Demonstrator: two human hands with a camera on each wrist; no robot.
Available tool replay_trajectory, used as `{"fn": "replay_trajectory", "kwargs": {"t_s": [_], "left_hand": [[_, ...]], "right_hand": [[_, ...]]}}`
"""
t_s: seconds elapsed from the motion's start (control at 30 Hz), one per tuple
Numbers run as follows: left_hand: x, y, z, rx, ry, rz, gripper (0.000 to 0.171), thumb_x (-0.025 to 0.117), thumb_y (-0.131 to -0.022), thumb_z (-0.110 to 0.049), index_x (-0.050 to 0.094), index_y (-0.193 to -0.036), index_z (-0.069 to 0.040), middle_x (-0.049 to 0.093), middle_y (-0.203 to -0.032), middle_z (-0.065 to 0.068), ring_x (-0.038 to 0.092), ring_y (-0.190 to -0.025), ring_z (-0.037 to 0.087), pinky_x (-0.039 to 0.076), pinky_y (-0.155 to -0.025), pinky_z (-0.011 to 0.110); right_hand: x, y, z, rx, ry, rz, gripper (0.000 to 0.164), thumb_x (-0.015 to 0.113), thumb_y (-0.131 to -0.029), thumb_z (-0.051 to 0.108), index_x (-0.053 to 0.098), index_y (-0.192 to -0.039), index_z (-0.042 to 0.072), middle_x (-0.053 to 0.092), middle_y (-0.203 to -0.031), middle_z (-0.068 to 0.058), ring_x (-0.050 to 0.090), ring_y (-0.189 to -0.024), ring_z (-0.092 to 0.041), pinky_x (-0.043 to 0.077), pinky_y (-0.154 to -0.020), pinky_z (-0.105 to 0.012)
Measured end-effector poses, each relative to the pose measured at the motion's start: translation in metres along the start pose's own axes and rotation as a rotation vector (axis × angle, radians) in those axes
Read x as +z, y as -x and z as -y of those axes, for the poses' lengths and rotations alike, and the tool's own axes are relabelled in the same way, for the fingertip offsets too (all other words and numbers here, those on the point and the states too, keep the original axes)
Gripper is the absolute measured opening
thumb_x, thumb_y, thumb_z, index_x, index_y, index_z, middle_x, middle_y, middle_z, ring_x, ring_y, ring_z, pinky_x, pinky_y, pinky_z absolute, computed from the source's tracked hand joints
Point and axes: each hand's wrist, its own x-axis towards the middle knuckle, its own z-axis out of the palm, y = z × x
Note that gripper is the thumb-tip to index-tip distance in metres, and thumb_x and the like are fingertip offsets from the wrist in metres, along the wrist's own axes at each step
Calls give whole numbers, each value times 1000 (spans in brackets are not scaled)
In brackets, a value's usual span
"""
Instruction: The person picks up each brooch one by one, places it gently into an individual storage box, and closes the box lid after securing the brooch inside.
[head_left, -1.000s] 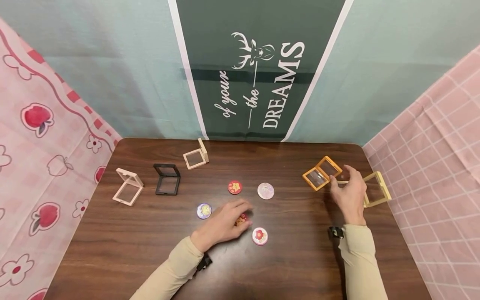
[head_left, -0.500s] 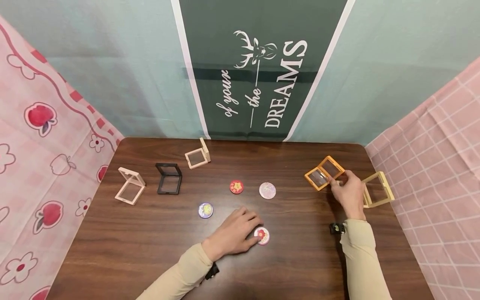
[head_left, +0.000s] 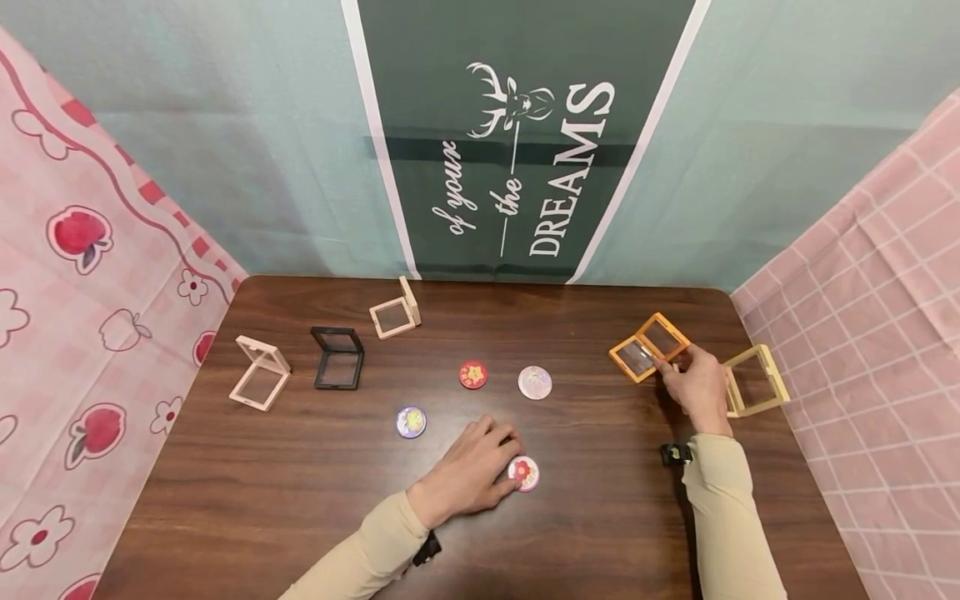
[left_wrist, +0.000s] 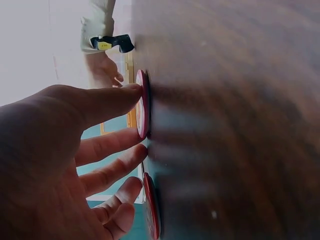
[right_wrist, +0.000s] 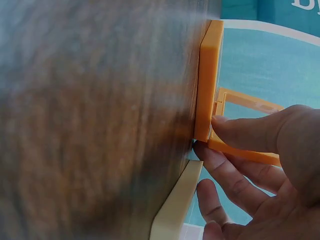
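With thumb and index finger, my left hand (head_left: 471, 468) pinches the edges of a white round badge (head_left: 527, 472) with a red flower on it, flat on the table. A red round badge (left_wrist: 150, 207) shows below the curled fingers in the left wrist view; in the head view the hand hides it. Far to the right, my right hand (head_left: 697, 387) grips the near corner of an orange square display case (head_left: 637, 357), which lies spread on its hinge. The right thumb (right_wrist: 247, 132) presses its frame, and the fingertips reach around the lower edge. Right beside this hand stands a pale yellow case (head_left: 757, 381).
Beyond the left hand lie a red star badge (head_left: 473, 375), a pale pink badge (head_left: 535, 382) and a blue-rimmed badge (head_left: 411, 422). Open cases in pale pink (head_left: 258, 372), black (head_left: 338, 358) and cream (head_left: 395, 315) stand back left. Cloth walls (head_left: 862, 317) border the table.
My left hand has moved slightly right and nearer, from over a red badge to pinch the flower badge. My right hand has moved from beside the orange case to grip its corner.
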Motion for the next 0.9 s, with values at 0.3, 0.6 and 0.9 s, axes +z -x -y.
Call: {"fn": "replay_trajectory", "kwargs": {"t_s": [0.3, 0.6, 0.9], "left_hand": [[2, 0, -3, -1, -24, 23, 33, 84, -91, -45, 72, -111, -22, 65, -116, -6, 54, -103, 17, 47, -85, 32], [4, -1, -4, 13, 13, 22, 37, 86, -90, -41, 68, -113, -19, 66, -112, -4, 58, -104, 17, 48, -94, 33], [2, -2, -6, 64, 203, 36, 24, 79, -96, -17, 62, -112, -12, 65, -105, -3, 65, -99, 11, 55, -92, 26]], "right_hand": [[2, -3, -1, 44, -11, 9, 25, 73, -100, 19, 70, -109, -5, 73, -97, -30, 59, -98, -53, 32, -96, -65], [3, -6, 0, 74, -3, 39, 25, 70, -101, 19, 73, -116, -1, 74, -104, -29, 59, -104, -53, 32, -99, -63], [3, -7, 1, 19, 17, 31, 22, 72, -101, 21, 75, -110, 1, 77, -103, -25, 66, -94, -45, 45, -82, -49]]}}
